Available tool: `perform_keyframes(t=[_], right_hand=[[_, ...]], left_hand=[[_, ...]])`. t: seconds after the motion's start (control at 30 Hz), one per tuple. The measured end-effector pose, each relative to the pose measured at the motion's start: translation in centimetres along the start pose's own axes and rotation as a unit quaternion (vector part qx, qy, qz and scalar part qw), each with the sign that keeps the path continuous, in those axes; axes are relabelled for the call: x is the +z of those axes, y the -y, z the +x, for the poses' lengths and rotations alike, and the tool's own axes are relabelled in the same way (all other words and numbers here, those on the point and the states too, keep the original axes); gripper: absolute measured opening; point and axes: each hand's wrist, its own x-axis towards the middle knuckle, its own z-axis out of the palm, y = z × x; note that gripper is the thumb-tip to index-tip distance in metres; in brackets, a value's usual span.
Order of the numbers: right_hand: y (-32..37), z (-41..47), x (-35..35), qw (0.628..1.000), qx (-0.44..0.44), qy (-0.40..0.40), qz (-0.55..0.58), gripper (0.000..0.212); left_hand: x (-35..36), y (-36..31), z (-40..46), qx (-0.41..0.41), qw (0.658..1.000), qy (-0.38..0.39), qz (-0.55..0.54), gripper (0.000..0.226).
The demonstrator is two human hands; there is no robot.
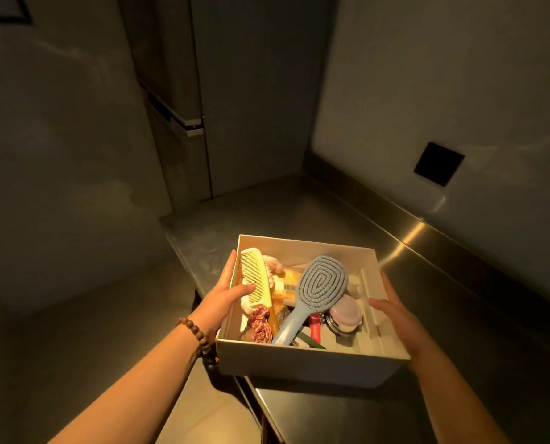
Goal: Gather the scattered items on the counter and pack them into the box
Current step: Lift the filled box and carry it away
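The left hand (227, 294) grips the box (302, 358) by its left wall: the fingers (231, 267) lie flat along the outside and the thumb hooks over the rim at 9 o'clock, its tip pressing on the one yellow comb (257, 277). A beaded bracelet (194, 332) circles that wrist. The box is open-topped, pale cardboard, held above the near edge of the steel tabletop (331, 216).

Inside, going left to right: the comb leans against the left wall; one patterned scrunchie (260, 326) sits in the 7 o'clock corner; one pale pink hair tie (275, 267) lies toward 11 o'clock, just beside an orange package (288, 285) with a barcode. One blue-grey hairbrush (315, 290) rests slantwise across the middle, its handle pointing to 6 o'clock. Beside the handle is one red item (316, 328), partly hidden, then one round lilac jar (344, 312).

The right hand (398, 318) holds the right wall at 3 o'clock, thumb over the rim inside, fingers on the outside and mostly hidden.
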Motion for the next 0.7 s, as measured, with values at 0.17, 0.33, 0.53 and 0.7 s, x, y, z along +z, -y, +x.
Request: perform_keyframes(t=[0.17,0.33,0.53,0.7], right_hand=[[1.5,0.8,4.4,0.998,0.003,0.063,0.004,0.066],[2.6,1.6,8.8,0.991,-0.043,0.113,-0.054,0.068],[4.9,1.2,16.1,0.977,-0.067,0.189,-0.07,0.065],[8.1,2.4,26.0,0.965,-0.077,0.237,-0.086,0.074]], left_hand=[[-3.5,0.8,-3.5,0.015,0.996,-0.084,0.011,0.072],[-7.5,1.1,-6.0,0.024,0.99,-0.137,0.02,0.071],[-14.3,1.5,-8.5,0.016,0.979,-0.19,0.069,0.077],[-23.1,2.0,-10.5,0.012,0.968,-0.239,0.069,0.076]])
